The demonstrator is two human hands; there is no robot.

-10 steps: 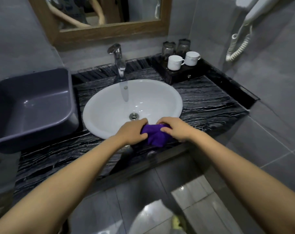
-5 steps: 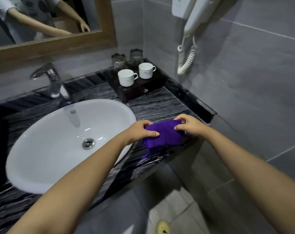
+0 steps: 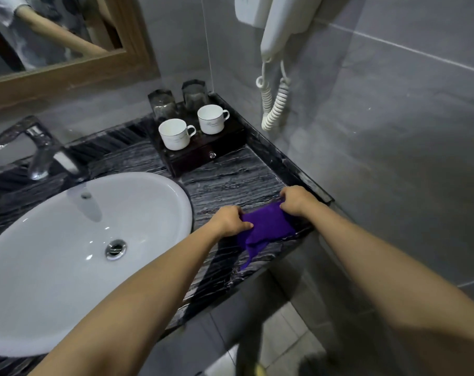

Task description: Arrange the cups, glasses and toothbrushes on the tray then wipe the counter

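A purple cloth (image 3: 265,226) lies on the black marble counter (image 3: 230,180) near its front right corner, one corner hanging over the edge. My left hand (image 3: 230,222) grips its left side and my right hand (image 3: 295,199) grips its right side. At the back right a dark wooden tray (image 3: 203,156) with a small drawer knob carries two white cups (image 3: 176,134) (image 3: 211,119) in front and two dark glasses (image 3: 164,104) (image 3: 193,95) behind. No toothbrush shows.
A white oval sink (image 3: 67,253) with a chrome tap (image 3: 37,150) fills the left. A wall hairdryer (image 3: 279,28) with a coiled cord (image 3: 274,104) hangs on the grey tiled right wall. A wood-framed mirror (image 3: 62,71) is above.
Both hands slid the cloth from the counter's front edge by the sink to the right, toward the front right corner. The view has swung right with them.
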